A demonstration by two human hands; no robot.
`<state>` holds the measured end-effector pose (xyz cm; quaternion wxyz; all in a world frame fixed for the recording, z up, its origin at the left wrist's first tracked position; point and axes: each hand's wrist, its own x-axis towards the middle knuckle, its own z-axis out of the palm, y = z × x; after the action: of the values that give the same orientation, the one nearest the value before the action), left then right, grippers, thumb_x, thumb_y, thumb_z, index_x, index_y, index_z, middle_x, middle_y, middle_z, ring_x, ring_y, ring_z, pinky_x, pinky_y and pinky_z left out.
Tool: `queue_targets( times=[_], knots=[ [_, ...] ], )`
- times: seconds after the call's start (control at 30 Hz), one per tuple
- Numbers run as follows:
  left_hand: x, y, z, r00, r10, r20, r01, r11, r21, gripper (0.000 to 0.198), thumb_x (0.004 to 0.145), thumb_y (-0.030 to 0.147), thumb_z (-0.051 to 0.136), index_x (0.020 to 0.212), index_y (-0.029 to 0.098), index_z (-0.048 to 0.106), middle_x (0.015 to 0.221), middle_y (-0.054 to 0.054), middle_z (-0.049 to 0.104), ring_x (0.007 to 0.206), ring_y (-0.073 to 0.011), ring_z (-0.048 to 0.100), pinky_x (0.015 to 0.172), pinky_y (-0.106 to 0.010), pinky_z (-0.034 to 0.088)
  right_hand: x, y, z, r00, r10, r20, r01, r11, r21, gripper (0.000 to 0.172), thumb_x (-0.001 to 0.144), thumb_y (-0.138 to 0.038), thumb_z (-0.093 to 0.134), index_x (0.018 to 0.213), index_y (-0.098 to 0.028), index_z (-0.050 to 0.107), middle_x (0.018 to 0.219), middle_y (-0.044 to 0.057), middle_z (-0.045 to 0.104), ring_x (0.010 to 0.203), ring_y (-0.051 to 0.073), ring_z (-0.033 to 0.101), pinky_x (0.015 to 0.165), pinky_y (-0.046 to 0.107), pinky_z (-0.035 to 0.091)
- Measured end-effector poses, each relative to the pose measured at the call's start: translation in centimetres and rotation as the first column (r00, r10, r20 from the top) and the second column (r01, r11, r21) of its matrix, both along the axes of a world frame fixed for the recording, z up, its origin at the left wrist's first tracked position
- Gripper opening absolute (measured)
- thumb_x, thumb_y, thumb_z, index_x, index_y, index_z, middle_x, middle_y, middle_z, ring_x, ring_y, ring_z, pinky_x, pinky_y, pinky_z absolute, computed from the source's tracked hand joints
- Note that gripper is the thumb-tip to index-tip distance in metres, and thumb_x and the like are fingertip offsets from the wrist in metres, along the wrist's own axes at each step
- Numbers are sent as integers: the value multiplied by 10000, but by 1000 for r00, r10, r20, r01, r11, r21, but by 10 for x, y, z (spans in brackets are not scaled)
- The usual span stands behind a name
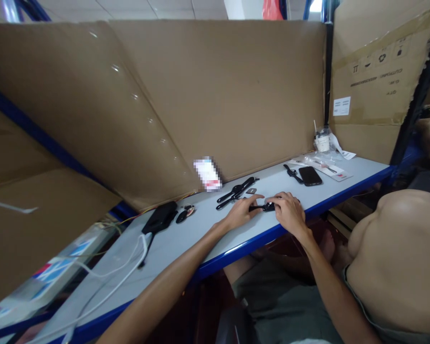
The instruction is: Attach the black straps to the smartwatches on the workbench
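Both my hands rest on a light grey table (186, 239) with a blue front edge. My left hand (241, 211) and my right hand (288, 210) are closed together on a small black watch (265, 207) that lies between their fingertips. Just behind them lie a pair of black watch straps (236, 191) and a small dark square part (251, 191). The fingers cover most of the watch.
A black phone (310, 176) and clear plastic bags (322, 165) lie to the right, near a small white container (321, 142). A black pouch (160, 217), small dark pieces (185, 214) and white cables (118, 272) lie left. Cardboard sheets (218, 95) wall the table's back.
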<state>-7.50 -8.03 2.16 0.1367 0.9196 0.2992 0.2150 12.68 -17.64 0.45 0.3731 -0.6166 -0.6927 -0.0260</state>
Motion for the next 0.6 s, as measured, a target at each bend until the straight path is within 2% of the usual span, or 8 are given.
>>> queue_targets(
  times=[0.13, 0.33, 0.6],
  knots=[
    [1, 1, -1, 1000, 21, 10, -21, 1000, -7, 312, 940, 328, 646, 1224, 200, 641, 788, 15, 658, 703, -157, 584, 686, -270, 398, -1, 1, 1, 995, -86, -53, 85, 996, -23, 318, 1006, -153, 508, 1201, -232, 748, 1172, 81, 730, 1097, 239, 597, 944, 349, 449],
    [2, 1, 1, 1000, 2, -7, -2, 1000, -22, 171, 953, 340, 628, 1027, 193, 676, 799, -10, 696, 721, -172, 605, 698, -287, 413, 2, -2, -3, 997, 39, 66, -39, 999, -12, 423, 934, -96, 555, 1206, -323, 786, 1335, 60, 667, 1219, 249, 543, 1028, 380, 428],
    [2, 3, 4, 997, 13, -73, -13, 1000, 10, 162, 967, 321, 594, 954, 189, 687, 807, -22, 710, 719, -174, 599, 689, -294, 399, -2, 1, -3, 997, -66, 35, 67, 997, -29, 420, 971, -119, 496, 1260, -264, 763, 1339, 90, 664, 1215, 259, 537, 1046, 380, 429]
  ],
)
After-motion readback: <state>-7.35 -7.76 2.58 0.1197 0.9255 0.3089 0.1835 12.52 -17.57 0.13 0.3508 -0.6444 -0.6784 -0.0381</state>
